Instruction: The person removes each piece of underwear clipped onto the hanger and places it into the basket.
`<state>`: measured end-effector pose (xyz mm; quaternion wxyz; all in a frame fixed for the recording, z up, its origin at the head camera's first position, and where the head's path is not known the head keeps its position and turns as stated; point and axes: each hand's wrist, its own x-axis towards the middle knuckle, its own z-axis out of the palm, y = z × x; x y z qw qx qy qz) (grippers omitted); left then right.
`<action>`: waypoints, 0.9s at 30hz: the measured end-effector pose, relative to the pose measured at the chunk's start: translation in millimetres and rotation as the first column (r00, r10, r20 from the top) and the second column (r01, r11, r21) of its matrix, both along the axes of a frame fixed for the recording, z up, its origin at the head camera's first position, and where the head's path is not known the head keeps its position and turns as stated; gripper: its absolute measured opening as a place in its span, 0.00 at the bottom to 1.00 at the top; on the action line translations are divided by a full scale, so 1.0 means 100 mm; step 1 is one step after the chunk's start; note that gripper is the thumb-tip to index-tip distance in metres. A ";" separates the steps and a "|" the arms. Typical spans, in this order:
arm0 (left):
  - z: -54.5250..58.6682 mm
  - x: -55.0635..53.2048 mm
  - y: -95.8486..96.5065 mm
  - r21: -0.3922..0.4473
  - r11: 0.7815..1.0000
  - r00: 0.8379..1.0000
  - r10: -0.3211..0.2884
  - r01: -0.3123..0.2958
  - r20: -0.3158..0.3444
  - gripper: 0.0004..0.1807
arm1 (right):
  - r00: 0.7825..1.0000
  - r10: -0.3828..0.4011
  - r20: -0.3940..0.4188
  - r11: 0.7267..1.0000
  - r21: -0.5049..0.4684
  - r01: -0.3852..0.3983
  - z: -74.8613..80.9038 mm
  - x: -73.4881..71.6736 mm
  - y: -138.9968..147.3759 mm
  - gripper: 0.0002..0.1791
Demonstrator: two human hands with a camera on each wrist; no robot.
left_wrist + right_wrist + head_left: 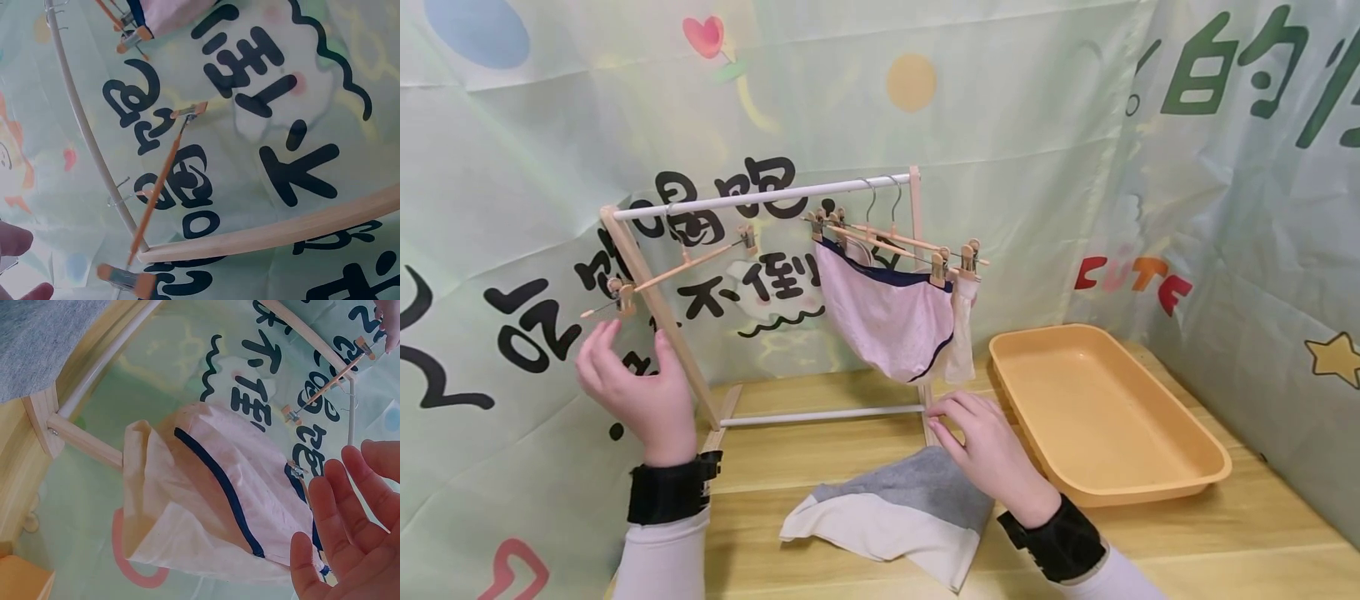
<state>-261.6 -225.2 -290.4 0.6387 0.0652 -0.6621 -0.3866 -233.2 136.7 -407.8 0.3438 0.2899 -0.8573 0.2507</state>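
Note:
My left hand (643,400) is raised just below a clip (623,297) at the left end of a bare clip hanger (688,264); its fingers are loosely bent and hold nothing. That hanger hangs from the white top bar of a small drying rack (760,197). Pink underpants (887,321) with dark blue trim hang from clips on another hanger, and a cream garment (162,519) hangs behind them. My right hand (988,454) hovers above a grey and cream cloth (887,517), near the rack's right foot. In the right wrist view, its fingers spread around nothing.
A yellow-orange tray (1105,417) stands at the right on the wooden table (760,467). The rack's lower white bar (820,415) runs behind the cloth. A printed fabric backdrop (1000,125) encloses the back and sides.

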 end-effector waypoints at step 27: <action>-0.83 -0.03 0.30 -0.122 0.898 0.890 -0.384 0.422 0.247 0.22 | 1.000 -0.008 -0.005 1.000 0.018 0.009 -0.01 0.00 -0.05 0.06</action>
